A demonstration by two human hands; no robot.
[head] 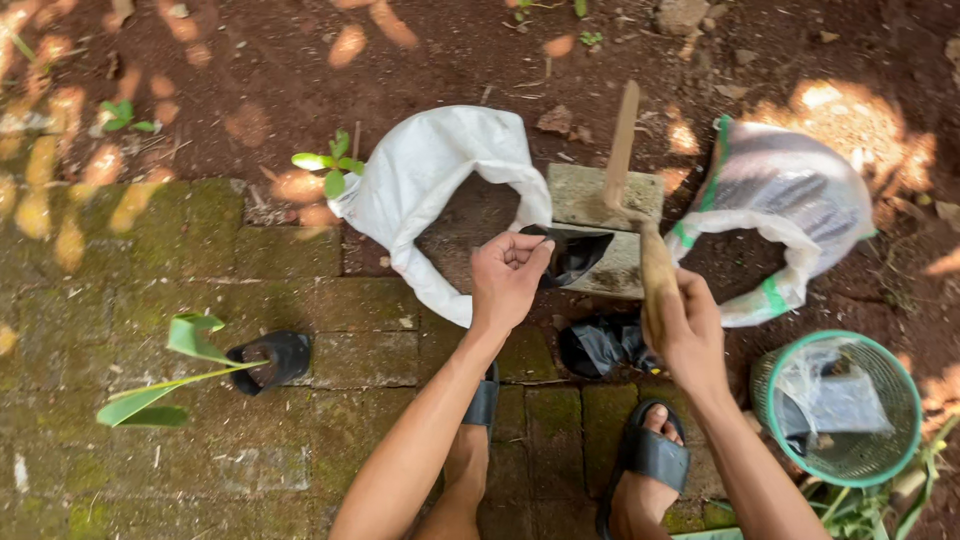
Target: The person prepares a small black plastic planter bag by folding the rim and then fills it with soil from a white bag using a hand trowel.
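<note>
Green leaves of a small plant (165, 375) lie far left on the mossy bricks (150, 250), its roots in a little black bag (275, 358). Next comes a white sack (430, 185), mouth open, w/ brown dirt inside. The left hand (508, 275) is just in front of that sack. Its thumb and fingers pinch the rim of an empty black plastic bag (572, 252) and hold it open over a grey block (600, 215). A good way here, probably: keep the bag mouth wide and steady so dirt goes in, not on the ground. A pile of more black bags (600, 345) sits on the ground btwn the hands. The right hand (680, 325) is curled tight round the wooden handle of a tool (645, 240); its thin end points up past the block. Best to keep the tool low, close to the bag. Further right stands a 2nd sack (790, 200) w/ green stripes, also open. A green basket (838, 410) is far right.
</note>
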